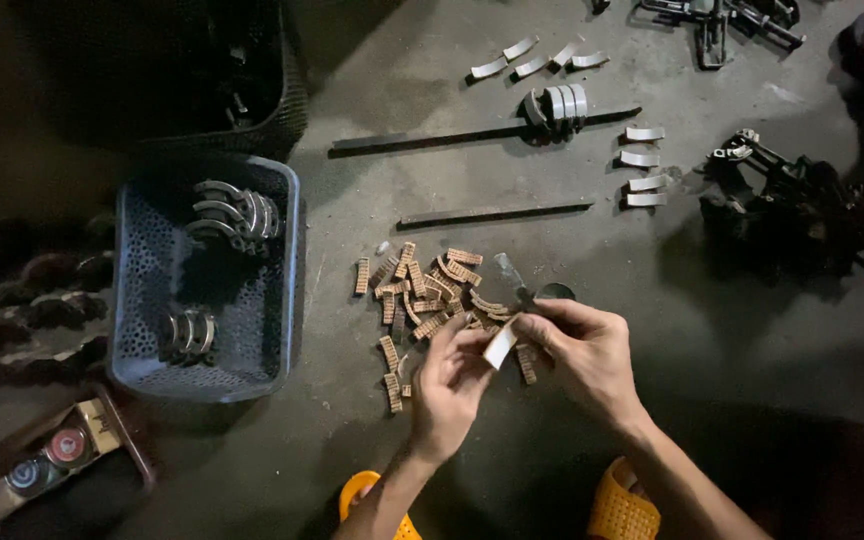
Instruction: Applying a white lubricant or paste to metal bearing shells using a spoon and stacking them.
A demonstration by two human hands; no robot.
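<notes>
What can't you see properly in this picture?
Head view only:
- Black basket: its contents are lost in shadow.
- Dark lumps at the left: too dim to name.
- Pale curved strip: partly covered by the left hand and right hand.
- Metal tool: cut off by the top edge.

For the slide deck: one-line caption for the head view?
Left hand and right hand hold a pale curved strip above scattered brown strips on the floor.

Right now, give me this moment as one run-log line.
left hand: holds pale curved strip | right hand: pinches same strip | below: pile of tan ridged strips on floor | left: blue basket
</notes>
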